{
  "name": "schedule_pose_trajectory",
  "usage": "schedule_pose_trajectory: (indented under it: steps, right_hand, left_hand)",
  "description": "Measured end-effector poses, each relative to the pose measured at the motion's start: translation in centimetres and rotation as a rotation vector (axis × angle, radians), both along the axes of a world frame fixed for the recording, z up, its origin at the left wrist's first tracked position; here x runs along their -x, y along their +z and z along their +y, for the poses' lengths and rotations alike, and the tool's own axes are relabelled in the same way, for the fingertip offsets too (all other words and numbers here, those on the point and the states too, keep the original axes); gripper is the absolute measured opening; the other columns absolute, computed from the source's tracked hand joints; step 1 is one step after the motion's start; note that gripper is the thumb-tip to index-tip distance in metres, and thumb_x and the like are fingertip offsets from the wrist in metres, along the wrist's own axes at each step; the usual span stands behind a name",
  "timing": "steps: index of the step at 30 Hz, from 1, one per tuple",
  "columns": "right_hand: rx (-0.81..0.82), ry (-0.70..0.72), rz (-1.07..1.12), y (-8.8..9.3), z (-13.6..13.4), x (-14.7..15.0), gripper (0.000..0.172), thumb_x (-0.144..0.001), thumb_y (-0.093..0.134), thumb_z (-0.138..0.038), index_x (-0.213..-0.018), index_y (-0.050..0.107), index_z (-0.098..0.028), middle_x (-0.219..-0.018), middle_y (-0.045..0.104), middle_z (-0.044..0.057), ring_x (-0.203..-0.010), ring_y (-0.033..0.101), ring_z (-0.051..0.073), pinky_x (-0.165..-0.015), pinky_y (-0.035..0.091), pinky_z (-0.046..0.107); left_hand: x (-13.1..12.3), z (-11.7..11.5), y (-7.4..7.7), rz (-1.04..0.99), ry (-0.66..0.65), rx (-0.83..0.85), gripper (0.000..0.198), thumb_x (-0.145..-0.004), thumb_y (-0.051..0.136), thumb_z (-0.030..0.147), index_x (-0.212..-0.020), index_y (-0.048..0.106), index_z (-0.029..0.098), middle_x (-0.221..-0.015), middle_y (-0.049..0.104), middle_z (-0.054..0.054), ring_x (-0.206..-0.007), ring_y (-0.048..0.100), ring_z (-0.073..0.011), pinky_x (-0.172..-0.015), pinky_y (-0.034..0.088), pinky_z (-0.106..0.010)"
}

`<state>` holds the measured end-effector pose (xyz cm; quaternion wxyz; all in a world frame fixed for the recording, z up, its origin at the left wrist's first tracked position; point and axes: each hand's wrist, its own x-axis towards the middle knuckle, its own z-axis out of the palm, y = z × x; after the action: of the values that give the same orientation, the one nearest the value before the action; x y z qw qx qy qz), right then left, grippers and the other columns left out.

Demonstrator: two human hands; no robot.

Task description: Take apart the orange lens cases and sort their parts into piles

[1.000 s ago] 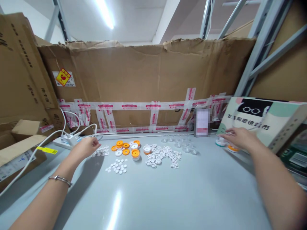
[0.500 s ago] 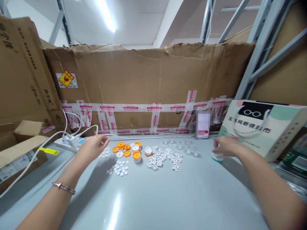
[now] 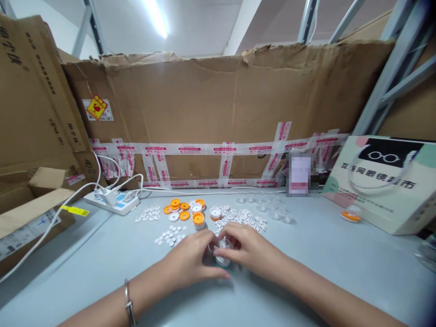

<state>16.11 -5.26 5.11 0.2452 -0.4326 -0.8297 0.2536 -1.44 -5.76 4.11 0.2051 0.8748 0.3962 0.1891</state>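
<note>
Both hands meet over the middle of the grey table around a small piece with a clear dome, white inside and teal at its base (image 3: 223,260). My right hand (image 3: 250,245) grips this domed piece from the right between thumb and fingers. My left hand (image 3: 192,256) curls round its left side, thumb stretched along the front and fingertips at the dome. Whether the left fingers also pinch a smaller part is hidden. Just behind the hands lies a pile of white perforated discs (image 3: 243,219). Small white round caps (image 3: 170,235) are scattered left of them.
Orange and white rings (image 3: 184,215), small white parts (image 3: 149,212) and clear domes (image 3: 272,211) lie along the back. An orange-based domed piece (image 3: 350,214) stands by a box with a glasses logo (image 3: 374,181). A power strip (image 3: 119,204) and open carton (image 3: 30,222) are left.
My left hand has come from the back left to the middle. My right hand has brought the teal-based piece in from the right. An orange-based domed piece now shows near the box.
</note>
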Motion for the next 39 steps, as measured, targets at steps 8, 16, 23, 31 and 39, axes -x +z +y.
schedule_pose_trajectory:
  steps: [8,16,23,31,39]
  right_hand:
    - [-0.010,-0.151,-0.098,-1.3,-0.5,0.7,0.020,-0.072,0.059,-0.038,-0.076,0.052,-0.020,-0.053,0.047,-0.005,-0.049,0.043,0.012,-0.047,0.026,0.020]
    - [-0.110,0.062,-0.108,-1.2,-0.2,0.0,0.006,-0.075,0.050,-0.023,-0.080,0.049,-0.020,-0.065,0.054,-0.003,-0.057,0.046,0.012,-0.054,0.032,0.020]
    - [-0.245,0.202,-0.206,-0.5,-0.2,-0.4,0.010,-0.075,0.048,-0.020,-0.085,0.050,-0.020,-0.083,0.060,0.003,-0.076,0.053,0.016,-0.069,0.037,0.025]
    - [-0.160,0.032,-0.253,-0.2,-1.1,0.5,0.015,-0.080,0.043,-0.025,-0.093,0.047,-0.020,-0.087,0.062,0.005,-0.078,0.056,0.019,-0.065,0.038,0.026]
    - [-0.053,0.073,-0.179,-0.5,-1.0,0.0,0.019,-0.076,0.050,-0.023,-0.094,0.045,-0.020,-0.091,0.059,0.005,-0.081,0.054,0.019,-0.066,0.039,0.027]
  left_hand:
    - [-1.3,0.3,-2.2,-0.124,0.164,0.024,0.022,-0.062,0.064,0.021,-0.068,0.043,0.017,-0.070,0.050,0.001,-0.064,0.046,-0.0134,-0.056,0.033,-0.023]
    - [-1.2,0.4,-1.7,-0.152,0.106,0.066,0.014,-0.061,0.060,0.020,-0.065,0.047,0.015,-0.065,0.051,0.001,-0.061,0.046,-0.0122,-0.054,0.033,-0.021]
    - [-1.1,0.7,-2.2,-0.167,0.100,0.086,0.013,-0.062,0.060,0.022,-0.065,0.050,0.014,-0.063,0.050,0.002,-0.058,0.045,-0.0111,-0.052,0.032,-0.020]
    - [-1.2,0.5,-2.0,-0.186,0.097,0.075,0.015,-0.061,0.061,0.020,-0.063,0.047,0.015,-0.063,0.048,0.003,-0.058,0.044,-0.0104,-0.052,0.032,-0.020]
    - [-1.0,0.8,-2.0,-0.151,0.114,0.073,0.013,-0.060,0.060,0.020,-0.064,0.049,0.014,-0.064,0.049,0.002,-0.059,0.045,-0.0107,-0.052,0.032,-0.019]
